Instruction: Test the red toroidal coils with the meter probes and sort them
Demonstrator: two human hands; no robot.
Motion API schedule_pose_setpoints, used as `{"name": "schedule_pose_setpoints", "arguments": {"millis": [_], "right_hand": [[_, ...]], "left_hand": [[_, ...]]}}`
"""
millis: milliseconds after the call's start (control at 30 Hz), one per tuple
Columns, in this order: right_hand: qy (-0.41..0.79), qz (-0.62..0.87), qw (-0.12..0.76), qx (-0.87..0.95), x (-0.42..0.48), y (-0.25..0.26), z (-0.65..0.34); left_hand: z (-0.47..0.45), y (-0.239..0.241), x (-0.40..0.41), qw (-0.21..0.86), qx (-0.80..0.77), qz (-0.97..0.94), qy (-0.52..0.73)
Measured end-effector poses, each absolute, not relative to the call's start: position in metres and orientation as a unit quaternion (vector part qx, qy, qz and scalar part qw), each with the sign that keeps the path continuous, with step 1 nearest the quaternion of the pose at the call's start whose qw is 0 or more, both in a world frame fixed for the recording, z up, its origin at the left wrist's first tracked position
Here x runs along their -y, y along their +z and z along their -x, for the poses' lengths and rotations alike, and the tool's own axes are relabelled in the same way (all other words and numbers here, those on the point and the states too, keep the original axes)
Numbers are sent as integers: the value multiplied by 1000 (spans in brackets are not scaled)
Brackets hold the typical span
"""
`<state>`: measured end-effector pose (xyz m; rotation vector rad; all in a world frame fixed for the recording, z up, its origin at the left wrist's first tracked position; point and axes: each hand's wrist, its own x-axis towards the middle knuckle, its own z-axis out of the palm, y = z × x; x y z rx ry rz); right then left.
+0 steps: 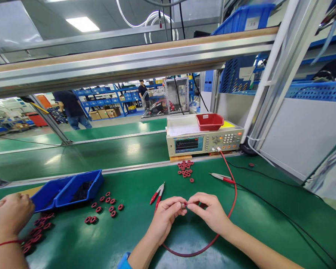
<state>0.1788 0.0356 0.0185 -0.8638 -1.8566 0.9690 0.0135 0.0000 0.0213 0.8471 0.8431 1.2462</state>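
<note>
In the middle of the bench, my left hand point(170, 209) pinches a small wound ring coil point(183, 205) between thumb and fingertips. My right hand point(208, 210) meets it from the other side, thumb and forefinger closed at the coil's end; fingers hide much of the part. A dark red bit shows beneath my right fingers, too hidden to name. Just behind my left hand lies a red-handled test clip point(157, 193). Another red-handled clip point(222, 178) lies farther back on the right. Several red-and-black ring coils point(185, 169) are grouped in front of the tester.
A tester with a screen point(188, 145) carries a red tray point(210, 122). A red cable point(235, 198) loops around my right hand. Several loose coils point(112, 207) lie left, near blue bins point(93, 192). Another person's hand point(12, 213) is beside the bins.
</note>
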Motion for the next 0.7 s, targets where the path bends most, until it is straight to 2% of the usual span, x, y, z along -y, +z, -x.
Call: {"name": "schedule_pose_setpoints", "arguments": {"millis": [700], "right_hand": [[396,303,449,741,-34,23,-181]], "left_hand": [[-10,15,-1,661,-375,-380,527]]}}
